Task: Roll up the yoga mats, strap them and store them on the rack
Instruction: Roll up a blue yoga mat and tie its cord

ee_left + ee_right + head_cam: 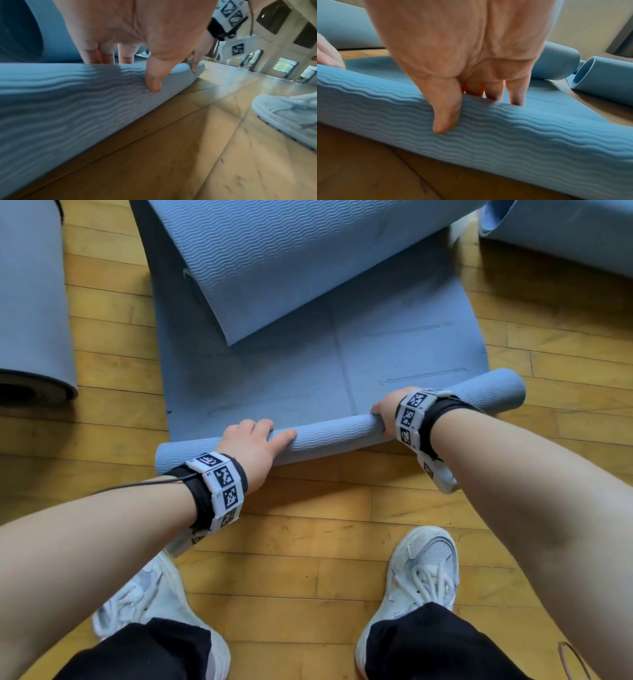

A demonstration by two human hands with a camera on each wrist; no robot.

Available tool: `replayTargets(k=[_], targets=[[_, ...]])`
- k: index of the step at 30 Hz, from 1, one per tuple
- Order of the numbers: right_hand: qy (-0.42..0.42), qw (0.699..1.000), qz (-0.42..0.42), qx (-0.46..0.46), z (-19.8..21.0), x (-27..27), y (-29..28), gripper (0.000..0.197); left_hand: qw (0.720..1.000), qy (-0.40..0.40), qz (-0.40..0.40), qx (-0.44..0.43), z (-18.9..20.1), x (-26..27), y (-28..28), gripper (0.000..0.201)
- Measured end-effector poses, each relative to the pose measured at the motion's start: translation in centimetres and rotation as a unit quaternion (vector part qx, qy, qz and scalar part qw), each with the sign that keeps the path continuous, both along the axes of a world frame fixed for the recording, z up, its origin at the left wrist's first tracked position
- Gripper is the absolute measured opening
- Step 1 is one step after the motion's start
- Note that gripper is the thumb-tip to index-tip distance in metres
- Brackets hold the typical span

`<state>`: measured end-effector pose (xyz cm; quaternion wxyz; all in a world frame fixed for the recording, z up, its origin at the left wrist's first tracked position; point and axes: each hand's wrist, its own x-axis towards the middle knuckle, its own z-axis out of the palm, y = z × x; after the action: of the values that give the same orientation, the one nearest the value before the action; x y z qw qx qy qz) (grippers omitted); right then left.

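Observation:
A blue yoga mat [308,371] lies on the wooden floor, and its near end is wound into a thin tight roll [335,433]. My left hand [253,440] grips the roll left of centre, fingers curled over the far side and thumb pressing the ribbed near side [145,63]. On the right part of the roll sits my right hand [385,412], holding it the same way, thumb in front and fingers behind [453,102]. The mat's far end [274,268] curls back over the flat part. No strap or rack is in view.
A larger rolled mat [30,302] lies at the left, another mat [565,234] at the upper right. My white shoes [424,570] [147,594] stand on the floor just behind the roll. Bare wood floor [308,508] lies between shoes and roll.

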<state>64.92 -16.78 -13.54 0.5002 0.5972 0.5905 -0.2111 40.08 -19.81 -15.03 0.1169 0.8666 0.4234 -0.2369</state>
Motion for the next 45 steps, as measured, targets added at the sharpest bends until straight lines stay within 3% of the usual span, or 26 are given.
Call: replayTargets(k=[2,5,6,9,14,20,30,35,41,45], targets=[[0.017,0.999,-0.006,0.028,0.0,0.4,-0.6,0.053,1.000,0.000,-0.005,-0.017,0.1,0.0,0.4,0.066],[0.110,0.988,-0.039,0.100,0.5,1.3,-2.9,0.091,0.999,-0.002,0.014,-0.038,0.4,0.2,1.0,0.067],[0.122,0.982,-0.037,0.139,0.8,1.5,-4.1,0.092,0.999,-0.004,0.018,-0.042,0.5,0.2,1.2,0.067],[0.122,0.966,0.005,0.228,1.1,1.8,-7.3,0.074,0.998,-0.012,0.031,-0.054,0.3,0.1,1.8,0.068],[0.109,0.977,-0.014,0.181,-0.3,2.1,-9.1,0.087,0.996,-0.026,0.049,-0.064,0.2,0.1,1.6,0.069],[0.114,0.976,-0.018,0.184,-0.8,1.9,-7.4,0.094,0.999,0.033,0.000,0.005,0.5,0.4,-0.4,0.074],[0.087,0.980,0.003,0.179,-1.0,1.3,-6.2,0.107,0.997,0.078,-0.023,-0.011,-0.6,0.1,-0.1,0.085],[0.078,0.980,0.006,0.183,-0.8,1.1,-5.5,0.107,0.993,0.104,-0.049,-0.016,0.0,0.2,1.5,0.090],[0.077,0.976,0.022,0.202,-0.4,1.1,-5.0,0.098,0.988,0.138,-0.052,-0.038,0.3,0.6,3.3,0.117],[0.080,0.975,0.017,0.206,-0.4,1.3,-5.1,0.094,0.985,0.153,-0.074,-0.030,0.4,0.8,3.8,0.119]])
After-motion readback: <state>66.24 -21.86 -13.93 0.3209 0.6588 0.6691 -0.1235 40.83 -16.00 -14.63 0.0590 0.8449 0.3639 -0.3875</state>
